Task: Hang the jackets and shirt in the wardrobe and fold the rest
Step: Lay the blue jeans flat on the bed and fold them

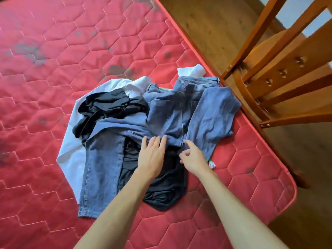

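- The left hand (152, 151), just below the middle of the frame, lies flat with fingers straight and close together, fingertips resting on a fold of blue denim; it grips nothing.
- The right hand (193, 157), just right of it, has loosely curled fingers at the denim's lower edge, over a black cloth; whether it pinches fabric I cannot tell.
- The jeans (172, 112) are heavy, faded blue denim with stitched seams, crumpled across the middle of the pile, one leg running toward the lower left.
- A black garment (167, 191), soft and dark, lies partly under the denim below the hands; another black piece (109, 105), shinier and bunched, sits at the pile's upper left.
- A white shirt (71, 155), thin and smooth, spreads beneath everything and shows at the pile's left and top.
- All rest on a bed (53, 69) with a red mattress quilted in hexagons, blotched with grey stains.
- A wooden chair (280, 72), orange-brown and slatted, stands on the wood floor (203, 24) at the upper right.
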Demonstrator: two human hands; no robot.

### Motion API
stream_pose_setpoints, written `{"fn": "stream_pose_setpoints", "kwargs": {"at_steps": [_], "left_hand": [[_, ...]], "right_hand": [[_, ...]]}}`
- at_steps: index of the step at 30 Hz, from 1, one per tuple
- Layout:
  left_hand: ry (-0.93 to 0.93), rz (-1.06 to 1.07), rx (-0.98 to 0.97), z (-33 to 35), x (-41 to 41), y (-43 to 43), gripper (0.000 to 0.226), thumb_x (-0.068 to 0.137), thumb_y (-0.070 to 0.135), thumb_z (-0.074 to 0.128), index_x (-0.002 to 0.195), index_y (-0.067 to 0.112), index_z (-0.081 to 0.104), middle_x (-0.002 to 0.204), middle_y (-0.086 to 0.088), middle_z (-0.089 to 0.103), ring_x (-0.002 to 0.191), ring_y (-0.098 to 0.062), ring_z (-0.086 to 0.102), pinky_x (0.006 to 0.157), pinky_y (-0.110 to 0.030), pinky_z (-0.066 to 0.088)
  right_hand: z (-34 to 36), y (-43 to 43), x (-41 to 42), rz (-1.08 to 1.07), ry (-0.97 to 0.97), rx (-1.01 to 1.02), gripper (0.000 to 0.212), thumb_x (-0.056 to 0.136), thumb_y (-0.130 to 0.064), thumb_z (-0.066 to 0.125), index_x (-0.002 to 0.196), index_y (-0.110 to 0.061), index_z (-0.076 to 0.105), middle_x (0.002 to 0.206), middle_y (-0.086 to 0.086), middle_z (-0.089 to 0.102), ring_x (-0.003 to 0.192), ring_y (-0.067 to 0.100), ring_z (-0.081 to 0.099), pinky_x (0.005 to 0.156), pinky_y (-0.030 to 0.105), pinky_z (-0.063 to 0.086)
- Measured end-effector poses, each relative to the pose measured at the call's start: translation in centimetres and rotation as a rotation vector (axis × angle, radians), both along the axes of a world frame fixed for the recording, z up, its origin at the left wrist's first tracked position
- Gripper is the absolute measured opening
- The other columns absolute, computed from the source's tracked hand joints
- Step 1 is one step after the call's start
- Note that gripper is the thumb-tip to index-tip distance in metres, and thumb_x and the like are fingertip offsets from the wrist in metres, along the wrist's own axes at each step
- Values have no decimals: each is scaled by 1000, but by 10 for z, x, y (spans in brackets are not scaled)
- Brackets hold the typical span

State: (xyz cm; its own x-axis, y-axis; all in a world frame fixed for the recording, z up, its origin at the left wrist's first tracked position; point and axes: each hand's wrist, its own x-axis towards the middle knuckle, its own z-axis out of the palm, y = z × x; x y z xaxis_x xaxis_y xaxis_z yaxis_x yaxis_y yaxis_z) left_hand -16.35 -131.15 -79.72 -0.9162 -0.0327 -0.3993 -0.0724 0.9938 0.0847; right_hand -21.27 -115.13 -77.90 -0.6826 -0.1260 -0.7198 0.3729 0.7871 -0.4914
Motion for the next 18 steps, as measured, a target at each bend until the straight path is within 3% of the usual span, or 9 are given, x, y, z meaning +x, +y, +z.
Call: {"fn": "stream_pose_setpoints", "kwargs": {"at_steps": [3,6,8,11,14,18], "left_hand": [[24,-21,-71,-16,1,-4,57,70,17,80,123,11,58,91,-3,68,87,-28,63,91,-42,43],[21,59,60,0,-11,-9,31,89,24,59,118,18,53,86,-2,73,83,-30,64,84,-39,36],[44,159,251,20,-19,-13,29,91,30,54,119,20,56,86,-3,75,84,-32,66,84,-38,35],[62,277,486,71,-25,-17,35,81,41,54,110,27,66,84,-1,75,82,-29,66,75,-36,47],[32,351,642,118,-21,-27,27,74,42,55,96,34,68,66,8,65,71,-19,61,70,-35,52],[58,326,698,179,-6,-45,13,75,39,62,85,34,68,56,17,58,57,-4,53,61,-30,47]], "right_hand": [[-19,-9,0,12,-29,-31,72,93,-12,56,154,-35,26,121,3,62,106,26,64,98,38,49],[-17,-12,7,60,-74,-5,86,91,-8,57,155,-44,13,121,4,58,94,25,60,89,41,53],[-9,-12,10,79,-99,-3,90,90,-9,59,154,-46,9,124,5,58,101,27,61,92,45,52],[11,-15,7,42,-15,-24,86,86,-20,70,152,-41,19,130,6,62,117,27,61,98,43,50],[45,-19,-1,-26,68,-47,70,81,-28,71,142,-36,40,114,6,71,105,28,67,90,42,55],[105,-22,-6,82,151,41,49,65,-19,65,110,-37,58,87,5,72,86,31,69,73,41,57]]}}
